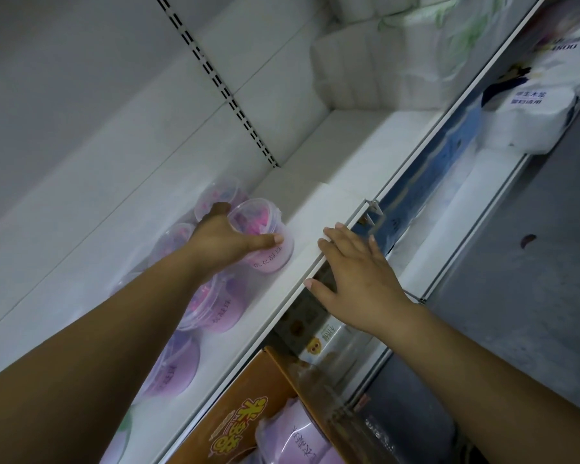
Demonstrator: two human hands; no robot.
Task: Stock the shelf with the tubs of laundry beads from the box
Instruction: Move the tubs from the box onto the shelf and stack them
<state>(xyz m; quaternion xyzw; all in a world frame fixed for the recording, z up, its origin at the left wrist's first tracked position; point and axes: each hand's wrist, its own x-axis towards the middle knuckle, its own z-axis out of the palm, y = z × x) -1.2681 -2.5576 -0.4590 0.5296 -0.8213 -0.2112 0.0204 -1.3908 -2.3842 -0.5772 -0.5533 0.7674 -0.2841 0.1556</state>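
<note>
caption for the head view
Left hand grips a purple tub on the shelf; right hand rests on its edge.

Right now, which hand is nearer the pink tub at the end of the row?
Left. The left hand grips the pink tub on the shelf; the right hand rests on the shelf's front edge, apart from the tub.

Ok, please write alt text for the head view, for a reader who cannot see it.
The left hand grips a pink tub on a white shelf, beside other tubs standing there. The right hand rests flat on the shelf's front edge. Below, an orange box holds more tubs.
</note>
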